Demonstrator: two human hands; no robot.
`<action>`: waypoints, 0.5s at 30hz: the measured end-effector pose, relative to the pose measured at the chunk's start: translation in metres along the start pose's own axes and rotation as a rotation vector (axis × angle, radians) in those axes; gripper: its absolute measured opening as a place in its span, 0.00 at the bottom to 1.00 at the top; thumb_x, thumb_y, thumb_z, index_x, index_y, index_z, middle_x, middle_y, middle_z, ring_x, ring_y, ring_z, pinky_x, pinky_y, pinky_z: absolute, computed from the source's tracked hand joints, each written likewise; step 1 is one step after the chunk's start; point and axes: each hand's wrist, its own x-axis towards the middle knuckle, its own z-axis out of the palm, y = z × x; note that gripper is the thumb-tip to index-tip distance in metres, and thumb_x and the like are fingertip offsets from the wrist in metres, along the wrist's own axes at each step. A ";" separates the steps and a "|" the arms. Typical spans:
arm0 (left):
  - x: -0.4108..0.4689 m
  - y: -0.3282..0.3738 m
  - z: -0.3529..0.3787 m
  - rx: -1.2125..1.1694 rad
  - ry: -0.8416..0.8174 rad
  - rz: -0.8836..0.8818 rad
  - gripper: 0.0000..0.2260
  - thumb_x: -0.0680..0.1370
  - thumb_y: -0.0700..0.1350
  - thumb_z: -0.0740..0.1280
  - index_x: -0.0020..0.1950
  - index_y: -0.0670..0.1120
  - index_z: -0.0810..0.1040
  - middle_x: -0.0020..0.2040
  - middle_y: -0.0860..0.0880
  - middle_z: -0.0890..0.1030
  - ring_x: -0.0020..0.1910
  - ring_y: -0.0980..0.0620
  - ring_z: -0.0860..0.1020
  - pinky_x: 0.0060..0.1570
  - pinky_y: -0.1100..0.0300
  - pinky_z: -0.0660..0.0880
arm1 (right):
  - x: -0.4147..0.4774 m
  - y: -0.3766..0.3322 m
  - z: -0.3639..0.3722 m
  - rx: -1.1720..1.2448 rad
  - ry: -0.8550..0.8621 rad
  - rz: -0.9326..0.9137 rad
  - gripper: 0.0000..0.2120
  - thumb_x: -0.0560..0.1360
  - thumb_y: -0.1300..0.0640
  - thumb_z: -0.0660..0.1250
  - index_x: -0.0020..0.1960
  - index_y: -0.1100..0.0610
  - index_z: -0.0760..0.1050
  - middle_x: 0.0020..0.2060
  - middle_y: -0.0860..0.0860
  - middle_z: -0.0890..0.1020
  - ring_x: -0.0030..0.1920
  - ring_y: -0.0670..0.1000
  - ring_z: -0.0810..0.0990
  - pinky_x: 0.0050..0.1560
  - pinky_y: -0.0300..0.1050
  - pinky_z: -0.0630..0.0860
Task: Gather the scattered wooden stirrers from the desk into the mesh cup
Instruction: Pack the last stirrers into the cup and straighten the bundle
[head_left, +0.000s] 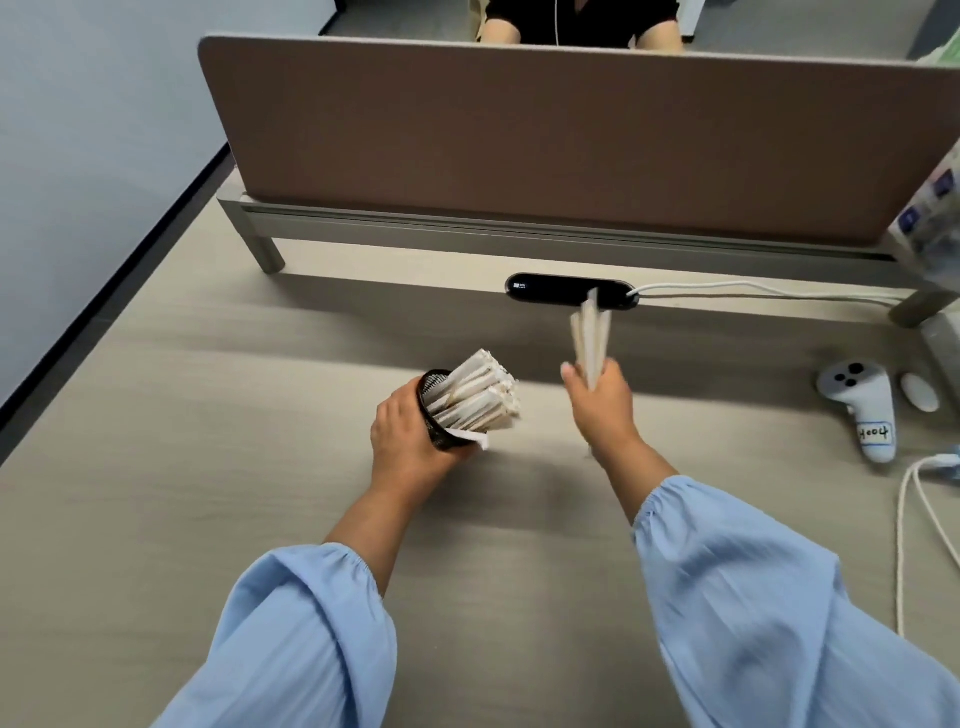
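My left hand (410, 436) grips a black mesh cup (435, 410), tilted with its mouth toward the right. A thick bundle of paper-wrapped wooden stirrers (480, 392) sticks out of the cup. To the right, my right hand (600, 402) is closed around a small bunch of stirrers (589, 335) that point up and away from me, slightly blurred. A gap of bare desk separates this bunch from the cup. I see no loose stirrers lying on the desk.
A brown partition (545, 140) on a raised shelf closes the far side. A black oval device (571, 291) with a white cable lies under it. A grey controller (857, 405), a white oval object (919, 392) and a white cord (909, 519) lie at the right.
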 end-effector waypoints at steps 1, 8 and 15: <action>-0.003 0.000 0.001 0.052 -0.002 0.038 0.43 0.52 0.67 0.66 0.62 0.46 0.71 0.56 0.45 0.77 0.56 0.41 0.73 0.58 0.49 0.68 | -0.001 -0.015 -0.005 0.218 0.064 0.006 0.09 0.75 0.57 0.65 0.37 0.56 0.70 0.28 0.49 0.72 0.28 0.50 0.70 0.32 0.42 0.64; -0.014 0.012 0.008 0.097 -0.025 0.135 0.43 0.53 0.67 0.66 0.62 0.45 0.71 0.56 0.44 0.76 0.56 0.40 0.73 0.57 0.48 0.68 | -0.029 -0.091 0.003 0.634 -0.028 -0.156 0.25 0.79 0.58 0.57 0.23 0.56 0.65 0.17 0.45 0.69 0.22 0.42 0.68 0.29 0.33 0.68; -0.011 0.027 0.005 0.047 0.008 0.174 0.40 0.55 0.58 0.76 0.63 0.47 0.70 0.57 0.46 0.75 0.58 0.43 0.71 0.58 0.51 0.65 | -0.043 -0.067 0.013 0.170 -0.185 -0.256 0.15 0.75 0.55 0.67 0.29 0.50 0.75 0.23 0.43 0.76 0.27 0.40 0.74 0.37 0.38 0.72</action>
